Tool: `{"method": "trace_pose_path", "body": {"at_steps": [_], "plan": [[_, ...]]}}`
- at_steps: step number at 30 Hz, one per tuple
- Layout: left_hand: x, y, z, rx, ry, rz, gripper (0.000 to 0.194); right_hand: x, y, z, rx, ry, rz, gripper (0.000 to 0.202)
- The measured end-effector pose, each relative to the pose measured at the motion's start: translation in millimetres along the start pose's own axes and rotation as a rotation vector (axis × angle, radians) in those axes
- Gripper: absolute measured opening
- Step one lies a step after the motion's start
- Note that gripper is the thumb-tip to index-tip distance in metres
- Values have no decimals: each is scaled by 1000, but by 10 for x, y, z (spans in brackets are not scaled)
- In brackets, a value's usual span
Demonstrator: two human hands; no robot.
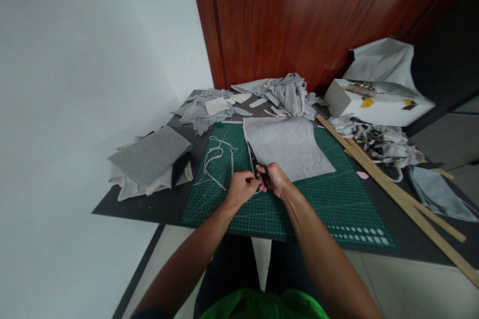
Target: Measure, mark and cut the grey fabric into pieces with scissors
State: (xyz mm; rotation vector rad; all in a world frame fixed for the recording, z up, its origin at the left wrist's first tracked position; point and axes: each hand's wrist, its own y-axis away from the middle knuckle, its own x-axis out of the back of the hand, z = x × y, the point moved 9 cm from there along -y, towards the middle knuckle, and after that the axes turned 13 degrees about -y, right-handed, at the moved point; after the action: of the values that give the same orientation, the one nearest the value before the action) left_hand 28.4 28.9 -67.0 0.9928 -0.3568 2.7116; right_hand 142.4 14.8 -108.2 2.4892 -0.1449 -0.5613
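My right hand grips black-handled scissors, whose blades point away from me along the left edge of a light grey fabric piece. Close beside it, my left hand is closed in a pinch at the fabric's near left corner, where a narrow strip shows along the edge. The fingers partly hide what they pinch. Both hands are over a green cutting mat, under the fabric. Thin cut strips lie loosely curled on the mat to the left.
Folded grey fabric is stacked at the table's left. Fabric scraps and another heap lie at the back. Long wooden rulers cross the right side, near a white box and tangled scraps. A wall and wooden door stand behind.
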Motion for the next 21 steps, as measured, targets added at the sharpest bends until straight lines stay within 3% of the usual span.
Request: {"method": "trace_pose_path", "body": {"at_steps": [6, 11, 16, 21], "plan": [[-20, 6, -21, -4, 46, -6, 21, 34, 30, 5, 15, 23, 31, 19], [-22, 49, 17, -1, 217, -49, 20, 70, 143, 88, -14, -4, 14, 20], [19, 114, 138, -72, 335, -172, 19, 181, 451, 277, -58, -2, -47, 25], [231, 58, -49, -59, 266, -146, 19, 268, 763, 420, -89, -31, -111, 32]]}}
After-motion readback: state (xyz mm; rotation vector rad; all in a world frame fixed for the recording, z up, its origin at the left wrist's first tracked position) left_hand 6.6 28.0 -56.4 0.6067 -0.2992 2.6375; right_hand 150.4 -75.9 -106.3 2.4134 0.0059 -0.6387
